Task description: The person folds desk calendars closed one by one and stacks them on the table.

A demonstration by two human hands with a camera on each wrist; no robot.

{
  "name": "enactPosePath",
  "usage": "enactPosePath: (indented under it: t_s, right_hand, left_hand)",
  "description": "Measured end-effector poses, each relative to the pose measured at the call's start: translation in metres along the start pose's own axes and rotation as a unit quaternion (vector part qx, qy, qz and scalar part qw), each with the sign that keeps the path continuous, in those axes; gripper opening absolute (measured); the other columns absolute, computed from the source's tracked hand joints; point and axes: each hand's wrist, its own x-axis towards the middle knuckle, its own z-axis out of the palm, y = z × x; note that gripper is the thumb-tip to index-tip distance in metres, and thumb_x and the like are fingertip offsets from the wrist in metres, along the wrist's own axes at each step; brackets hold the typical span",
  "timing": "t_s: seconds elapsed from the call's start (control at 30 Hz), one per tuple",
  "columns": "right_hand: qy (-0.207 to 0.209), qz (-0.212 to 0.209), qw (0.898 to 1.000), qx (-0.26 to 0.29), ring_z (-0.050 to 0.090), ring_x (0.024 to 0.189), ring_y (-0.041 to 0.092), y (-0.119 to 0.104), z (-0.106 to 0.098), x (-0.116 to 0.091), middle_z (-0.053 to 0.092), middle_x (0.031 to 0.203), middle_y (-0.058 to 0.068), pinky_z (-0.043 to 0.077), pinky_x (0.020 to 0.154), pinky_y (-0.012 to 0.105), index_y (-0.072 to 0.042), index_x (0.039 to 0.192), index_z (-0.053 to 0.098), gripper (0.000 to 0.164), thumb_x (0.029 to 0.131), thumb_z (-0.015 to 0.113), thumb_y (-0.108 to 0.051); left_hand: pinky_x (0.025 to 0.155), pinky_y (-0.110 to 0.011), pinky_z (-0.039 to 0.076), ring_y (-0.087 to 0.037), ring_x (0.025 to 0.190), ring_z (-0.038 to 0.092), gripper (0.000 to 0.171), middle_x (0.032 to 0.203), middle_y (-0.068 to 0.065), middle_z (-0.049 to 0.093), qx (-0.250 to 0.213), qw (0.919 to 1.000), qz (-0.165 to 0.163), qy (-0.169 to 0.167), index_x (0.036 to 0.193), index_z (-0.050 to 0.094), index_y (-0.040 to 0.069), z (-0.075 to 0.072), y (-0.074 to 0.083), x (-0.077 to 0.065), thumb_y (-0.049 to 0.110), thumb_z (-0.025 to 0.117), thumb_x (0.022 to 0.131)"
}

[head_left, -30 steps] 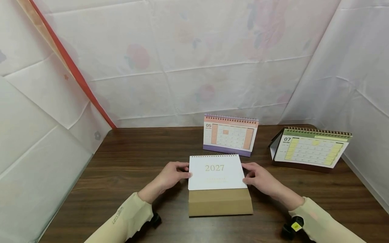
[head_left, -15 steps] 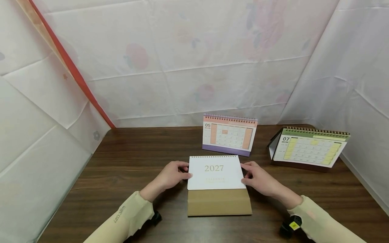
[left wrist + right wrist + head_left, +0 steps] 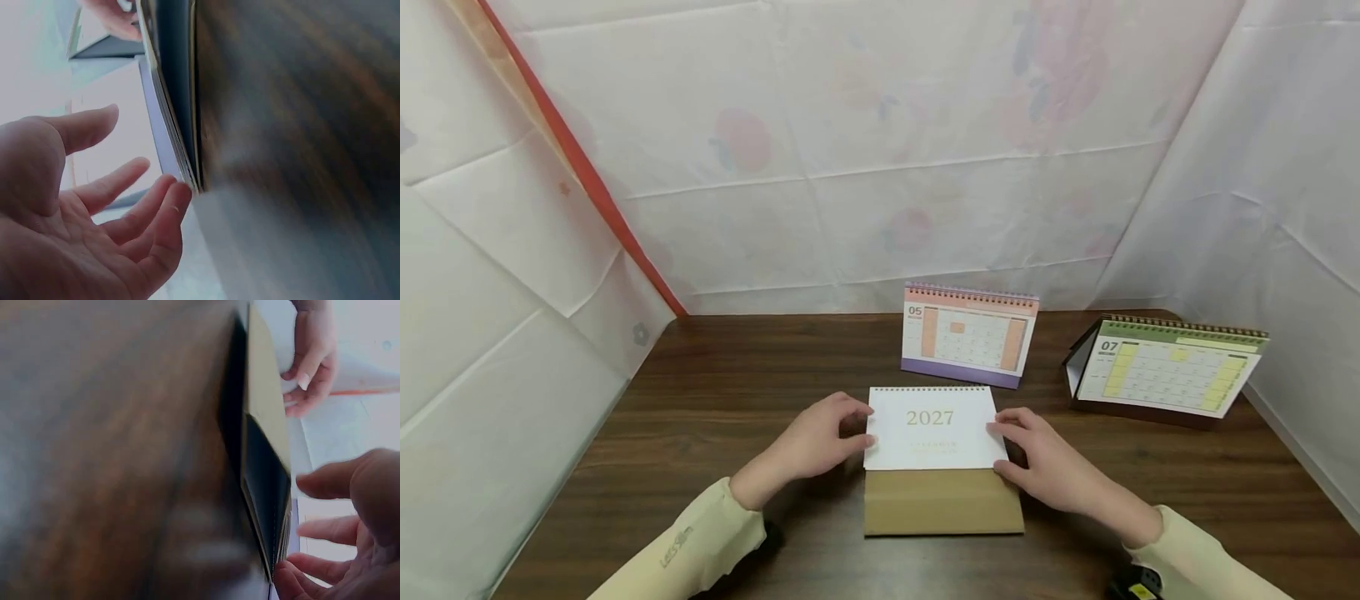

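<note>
A desk calendar (image 3: 943, 502) with a white cover (image 3: 931, 429) reading 2027 in gold stands at a low slant on a brown card base. My left hand (image 3: 816, 437) is at its left edge, thumb and fingers spread apart. In the left wrist view that hand (image 3: 119, 212) has loosely bent fingers, the lower fingertips close to the calendar's spiral end. Beside the right edge is my right hand (image 3: 1052, 462), also spread; the right wrist view shows its fingertips near the side of the calendar (image 3: 269, 462), which is hollow underneath. Whether the fingertips touch it I cannot tell.
Behind it stands a pink and purple desk calendar (image 3: 968, 333) showing 05. Farther right is a green and yellow one (image 3: 1168, 367) showing 07. All stand on a dark wooden table (image 3: 737, 358), with white patterned cloth (image 3: 865, 167) hanging behind and at the sides.
Both hands have loosened from the calendar's side edges, thumbs and fingers spreading apart. The right thumb now sits lower along the edge. The white cover lies slightly flatter; the other calendars stay put.
</note>
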Motion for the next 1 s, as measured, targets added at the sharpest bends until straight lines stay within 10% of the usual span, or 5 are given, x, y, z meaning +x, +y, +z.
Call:
enactPosePath:
  t_s: [0.5, 1.0]
  right_hand:
    - [-0.048, -0.105, 0.991, -0.07, 0.028, 0.144, 0.035, -0.007, 0.003, -0.02, 0.032, 0.158, 0.014, 0.043, 0.102, 0.052, -0.014, 0.145, 0.054, 0.069, 0.089, 0.072, -0.05]
    - [-0.11, -0.084, 0.986, -0.089, 0.024, 0.146, 0.033, -0.014, 0.006, -0.028, 0.025, 0.162, 0.009, 0.042, 0.103, 0.051, -0.017, 0.152, 0.044, 0.079, 0.089, 0.067, -0.059]
  left_hand:
    - [0.111, -0.052, 0.034, -0.032, 0.147, 0.023, 0.069, 0.163, -0.008, 0.023, 0.176, 0.9673, 0.115, -0.142, 0.152, 0.043, 0.02, 0.012, 0.028, -0.036, 0.056, 0.059, 0.095]
    - [0.105, -0.054, 0.04, -0.035, 0.146, 0.024, 0.079, 0.163, -0.01, 0.022, 0.267, 0.9439, 0.137, -0.139, 0.155, 0.037, 0.022, 0.022, 0.033, -0.045, 0.063, 0.059, 0.092]
